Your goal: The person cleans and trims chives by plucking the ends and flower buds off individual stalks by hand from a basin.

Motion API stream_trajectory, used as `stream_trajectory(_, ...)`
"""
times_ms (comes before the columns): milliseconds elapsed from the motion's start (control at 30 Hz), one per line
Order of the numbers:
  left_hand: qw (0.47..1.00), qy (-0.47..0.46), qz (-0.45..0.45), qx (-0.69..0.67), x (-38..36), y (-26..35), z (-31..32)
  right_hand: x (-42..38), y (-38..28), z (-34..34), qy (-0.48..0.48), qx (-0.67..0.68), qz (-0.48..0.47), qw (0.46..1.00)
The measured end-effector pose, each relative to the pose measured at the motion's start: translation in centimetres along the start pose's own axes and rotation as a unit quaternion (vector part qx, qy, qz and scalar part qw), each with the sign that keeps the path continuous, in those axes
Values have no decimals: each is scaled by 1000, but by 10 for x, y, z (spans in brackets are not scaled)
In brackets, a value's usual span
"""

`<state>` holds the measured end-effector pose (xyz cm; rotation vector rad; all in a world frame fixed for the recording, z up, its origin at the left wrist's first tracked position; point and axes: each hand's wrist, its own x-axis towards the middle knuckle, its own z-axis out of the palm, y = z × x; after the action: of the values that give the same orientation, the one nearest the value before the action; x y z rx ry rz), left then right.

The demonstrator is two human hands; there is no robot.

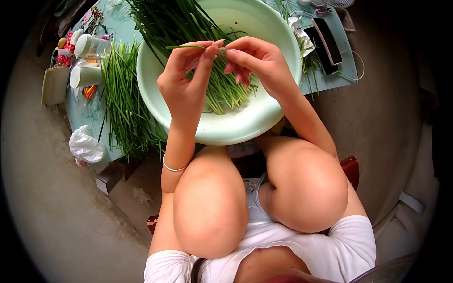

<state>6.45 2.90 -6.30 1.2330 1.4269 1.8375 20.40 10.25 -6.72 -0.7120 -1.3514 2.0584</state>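
Observation:
My left hand (pixel 188 70) pinches a single garlic chive (pixel 186 46) between thumb and fingers, its thin green length sticking out to the left. My right hand (pixel 257 59) has its thumb and forefinger pressed together, almost meeting the left fingertips. A small greyish bit shows at that pinch; I cannot make out what it is. Both hands are above a pale green basin (pixel 147 94). Inside the basin lies a thick bunch of garlic chives (pixel 226 96), pale stem ends toward me and dark leaves reaching over the far left rim.
Another heap of chives (pixel 125 104) lies on the table (pixel 78 111) left of the basin. Plastic cups (pixel 87 75) and a crumpled white bag (pixel 86 144) are at the table's left side. A phone (pixel 327 41) with a white cable sits on the right.

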Motion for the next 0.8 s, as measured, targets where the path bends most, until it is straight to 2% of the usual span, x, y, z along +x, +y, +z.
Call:
stream_trajectory(333, 1000, -11, -15, 9, -1, 0, -1, -1, 0, 0, 7, -46, -30, 998)
stream_trajectory(433, 999, -20, -37, -27, 1, 2, -2, -2, 1, 0, 2, -35, -35, 999)
stream_trajectory(500, 989, -22, -100, -103, 2, 4, -3, -3, 0, 2, -1, -31, -36, 999)
stream_trajectory(633, 979, -23, -157, -131, 6, 3, -9, -3, 3, 1, -15, -34, -56, 998)
stream_trajectory(700, 956, -36, -223, -187, 8, 3, -11, -4, 0, 1, -21, -36, -53, 998)
stream_trajectory(800, 927, -53, -265, -260, 9, -1, -15, -6, 1, 2, -26, -38, -60, 997)
